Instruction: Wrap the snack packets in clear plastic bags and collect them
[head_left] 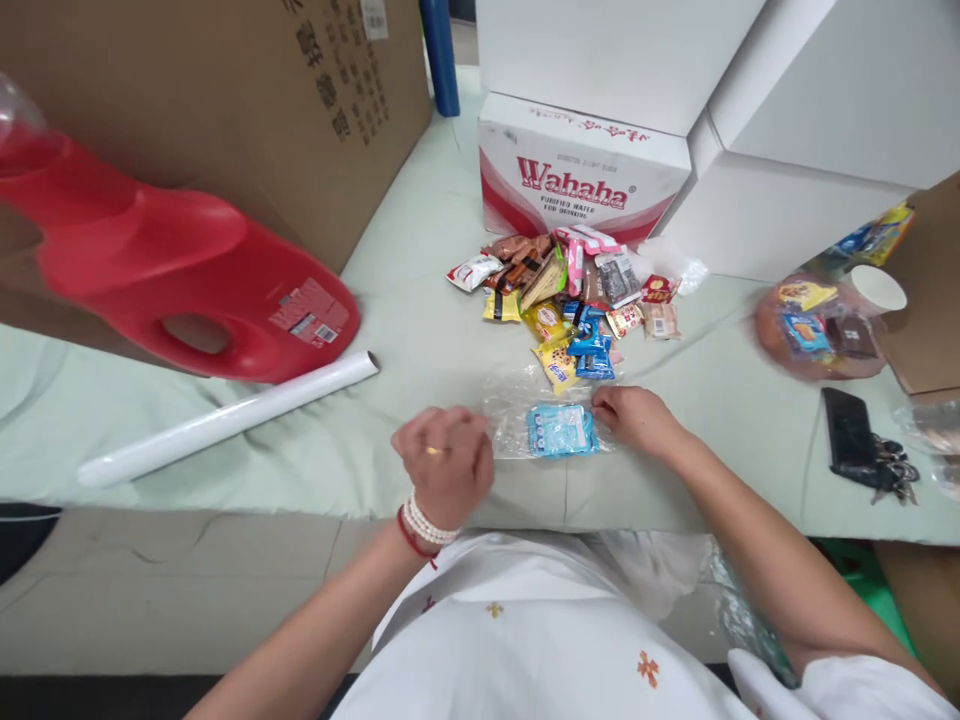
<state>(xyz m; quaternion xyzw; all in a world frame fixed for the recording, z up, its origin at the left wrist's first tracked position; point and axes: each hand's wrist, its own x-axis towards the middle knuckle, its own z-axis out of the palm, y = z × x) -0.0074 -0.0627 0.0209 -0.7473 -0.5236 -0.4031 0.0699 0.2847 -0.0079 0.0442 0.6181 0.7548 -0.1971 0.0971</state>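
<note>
The right hand [636,418] pinches the clear bag [510,408]; nearer it, at its nine o'clock, lies the blue packet [561,430], long axis nine-to-three; the curled left hand's [446,460] grip is hidden

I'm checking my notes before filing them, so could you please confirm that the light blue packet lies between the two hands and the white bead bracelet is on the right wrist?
Not quite: the head view shows the white bead bracelet on the left wrist. The light blue packet does lie between the two hands.
</note>
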